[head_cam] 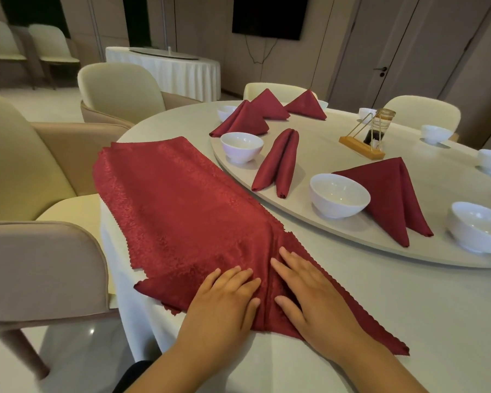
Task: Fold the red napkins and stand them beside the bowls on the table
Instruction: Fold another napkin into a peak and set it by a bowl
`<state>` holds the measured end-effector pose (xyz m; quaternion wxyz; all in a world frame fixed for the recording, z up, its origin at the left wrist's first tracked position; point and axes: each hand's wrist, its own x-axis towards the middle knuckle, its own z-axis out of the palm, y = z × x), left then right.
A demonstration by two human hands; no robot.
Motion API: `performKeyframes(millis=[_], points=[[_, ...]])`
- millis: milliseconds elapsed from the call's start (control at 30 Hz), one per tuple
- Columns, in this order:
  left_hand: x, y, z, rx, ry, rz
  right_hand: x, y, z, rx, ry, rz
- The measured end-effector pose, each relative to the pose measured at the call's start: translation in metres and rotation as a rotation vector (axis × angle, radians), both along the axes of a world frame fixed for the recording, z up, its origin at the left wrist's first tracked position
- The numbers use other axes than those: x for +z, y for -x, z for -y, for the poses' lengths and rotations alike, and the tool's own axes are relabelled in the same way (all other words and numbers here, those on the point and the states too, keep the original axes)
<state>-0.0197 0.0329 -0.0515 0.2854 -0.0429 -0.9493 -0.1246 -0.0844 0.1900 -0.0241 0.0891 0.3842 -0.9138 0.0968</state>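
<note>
- Head view, and I'm looking down at the red napkin (176,211): it lies flat as a long band along the table's (380,293) near left edge, with its far left corner just over that edge.
- The left hand (224,302) is down flat on the near end of the cloth, fingers straight and pressing, gripping nothing.
- The right hand (309,296) sits just beside it, also flat, fingers straight and pressing the cloth, with nothing grasped.
- I can see a raised crease running up the cloth between the two hands. Folded flaps spread out to either side, and the right one points toward the table's near edge.
- On the turntable (323,154) in the table's middle, a white bowl (241,146) sits at the left rim with a rolled napkin (278,163) lying just beside it.
- A second bowl (339,194) is at the near rim, and a peaked napkin (391,194) stands right next to it.
- A third bowl (478,226) is further right along that rim.
- I count three more peaked napkins (243,121) grouped at the turntable's far left rim.
- A wooden holder (362,143) stands further in on the turntable.
- A cream chair (116,89) stands at the table's far left edge.
</note>
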Motion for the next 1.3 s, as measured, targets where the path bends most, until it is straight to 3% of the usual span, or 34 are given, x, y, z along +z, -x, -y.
performKeyframes(millis=[167, 333, 500, 667, 833, 1000, 1167, 1300], points=[[0.003, -0.002, 0.003, 0.028, -0.057, -0.005, -0.006, 0.002, 0.001, 0.025, -0.039, -0.075], [0.015, -0.023, 0.045, 0.285, -0.132, 0.070, -0.010, 0.005, 0.002, 0.010, -0.033, -0.089], [0.043, -0.041, 0.074, 0.466, -0.511, 0.315, -0.005, 0.002, 0.002, 0.027, -0.055, -0.027], [0.047, -0.041, 0.086, 0.389, -0.837, 0.498, -0.004, 0.001, 0.003, 0.004, -0.086, 0.017], [0.050, -0.048, 0.088, 0.252, -0.941, 0.536, -0.007, 0.001, 0.003, 0.023, -0.097, -0.001], [0.068, -0.047, 0.084, 0.075, -1.239, 0.419, -0.003, 0.004, 0.002, 0.073, -0.123, 0.107], [0.097, -0.030, 0.054, -0.053, -1.241, 0.236, 0.000, 0.007, -0.001, 0.135, 0.013, 0.271], [0.120, -0.012, 0.024, -0.202, -1.169, 0.193, 0.014, 0.010, -0.010, 0.032, 0.404, 0.576]])
